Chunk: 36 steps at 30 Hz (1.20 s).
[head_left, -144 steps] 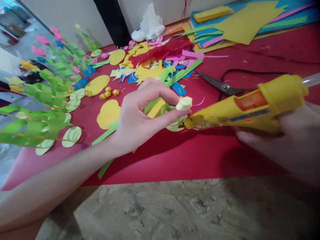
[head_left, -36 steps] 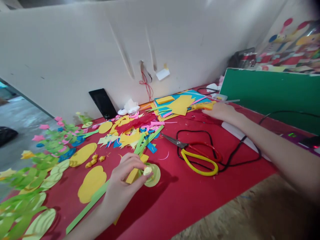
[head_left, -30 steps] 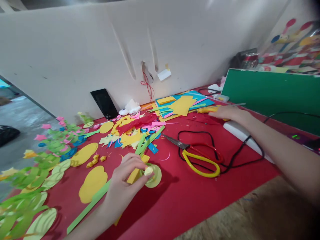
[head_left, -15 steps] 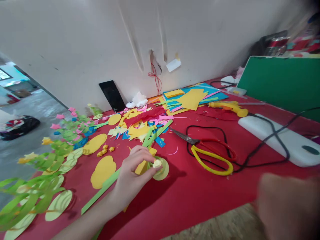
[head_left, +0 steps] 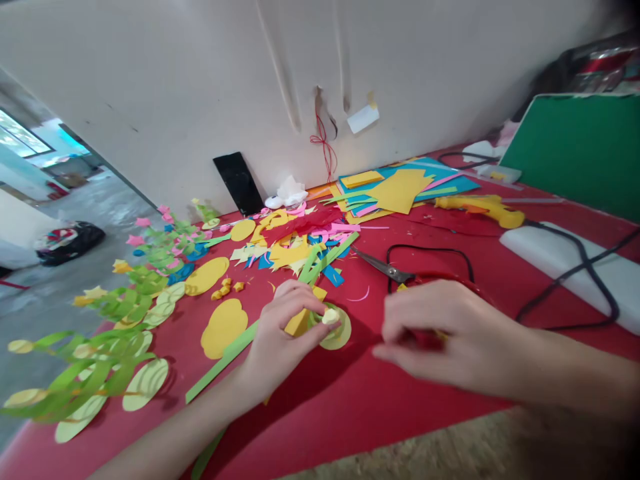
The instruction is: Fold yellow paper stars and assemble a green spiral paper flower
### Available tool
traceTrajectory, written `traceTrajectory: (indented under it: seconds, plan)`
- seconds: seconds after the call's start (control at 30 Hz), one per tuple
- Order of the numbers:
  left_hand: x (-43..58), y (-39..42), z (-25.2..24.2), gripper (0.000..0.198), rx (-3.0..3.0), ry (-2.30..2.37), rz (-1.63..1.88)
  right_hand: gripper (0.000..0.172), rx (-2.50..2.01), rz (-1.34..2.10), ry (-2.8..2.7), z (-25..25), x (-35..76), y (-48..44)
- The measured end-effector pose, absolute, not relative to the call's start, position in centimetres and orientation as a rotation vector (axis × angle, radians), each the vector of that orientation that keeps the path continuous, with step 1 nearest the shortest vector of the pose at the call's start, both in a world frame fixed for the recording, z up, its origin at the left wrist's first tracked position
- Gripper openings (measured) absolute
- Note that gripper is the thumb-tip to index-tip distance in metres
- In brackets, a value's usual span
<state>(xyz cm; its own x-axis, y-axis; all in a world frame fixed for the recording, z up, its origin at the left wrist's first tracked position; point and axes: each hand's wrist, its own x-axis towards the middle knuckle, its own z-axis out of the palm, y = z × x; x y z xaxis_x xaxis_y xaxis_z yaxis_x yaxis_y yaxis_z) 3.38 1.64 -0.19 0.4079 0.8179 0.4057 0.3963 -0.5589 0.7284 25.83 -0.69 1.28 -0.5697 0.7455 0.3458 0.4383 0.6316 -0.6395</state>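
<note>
My left hand [head_left: 285, 323] is closed, pinching a small pale yellow paper star [head_left: 331, 317] between thumb and forefinger. Beneath the star lies a round pale green paper base [head_left: 341, 333], with curled green paper partly hidden by my fingers. A folded yellow paper piece [head_left: 298, 323] shows behind the thumb. To the right, my right hand [head_left: 425, 333] is slightly blurred, its fingers half curled and the thumb apart from them, with nothing visible between. It hovers in front of the scissors [head_left: 383, 267], covering most of their red and yellow handles.
Finished paper plants [head_left: 115, 300] line the left side. Paper scraps [head_left: 290, 243] and coloured sheets [head_left: 400, 190] lie toward the wall. A yellow glue gun [head_left: 480, 208] with a black cord, a white power strip [head_left: 565, 267] and a green board [head_left: 575, 147] stand at the right.
My right hand has moved in leftward from the lower right edge and now blocks the scissors' handles. My left hand keeps its pinch on the paper star. The view has shifted slightly.
</note>
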Motion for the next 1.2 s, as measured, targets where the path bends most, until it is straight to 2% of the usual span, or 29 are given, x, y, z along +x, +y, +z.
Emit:
traceTrajectory:
  seconds: [0.17, 0.6, 0.87, 1.2]
  plan:
    - [3.5, 1.5, 0.0, 0.009, 2.107, 1.041, 1.043, 0.008, -0.998, 0.723, -2.186, 2.5, 23.1, 1.8]
    - [3.3, 1.7, 0.2, 0.011, 2.186, 1.039, 1.072, 0.016, -0.894, 1.019, -2.087, 0.7, 21.9, 2.8]
    - [3.4, 1.7, 0.2, 0.008, 2.189, 1.033, 1.082, 0.015, -0.851, 1.028, -2.099, 0.2, 21.8, 2.9]
    - [1.6, 1.3, 0.3, 0.021, 2.223, 1.137, 0.985, 0.012, -0.775, 0.921, -2.190, 0.2, 21.8, 2.7]
